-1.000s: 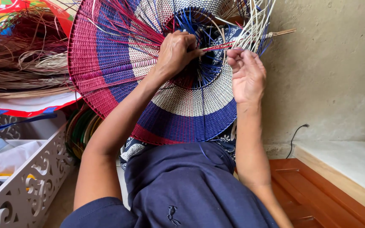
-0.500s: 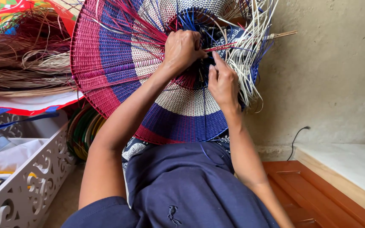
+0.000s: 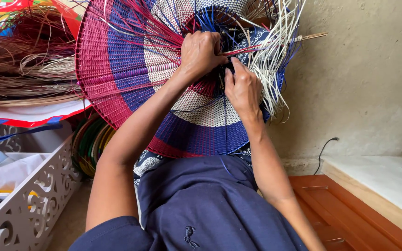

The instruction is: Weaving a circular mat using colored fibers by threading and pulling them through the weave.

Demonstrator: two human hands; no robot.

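Partly cropped woven disc [image 3: 131,79], left hand [image 3: 202,52] grip pinching strands [image 3: 245,49], right hand [image 3: 243,88] grip unclear

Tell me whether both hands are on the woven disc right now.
Yes, the left hand and right hand both press on the striped woven disc near its centre.

Both hands sit pressed into the centre of the woven disc [image 3: 131,79], the left hand [image 3: 201,53] just beside the right hand [image 3: 243,88], with almost no gap between them. Loose white strands [image 3: 275,60] fan out at 2 o'clock and crowd that side. At 9 o'clock a heap of dry fibres [image 3: 19,69] closes the way, and at 7 o'clock stands a white cut-out crate [image 3: 29,209]. The plain wall [image 3: 364,83] at 3 o'clock leaves open room above the wooden ledge [image 3: 350,209].
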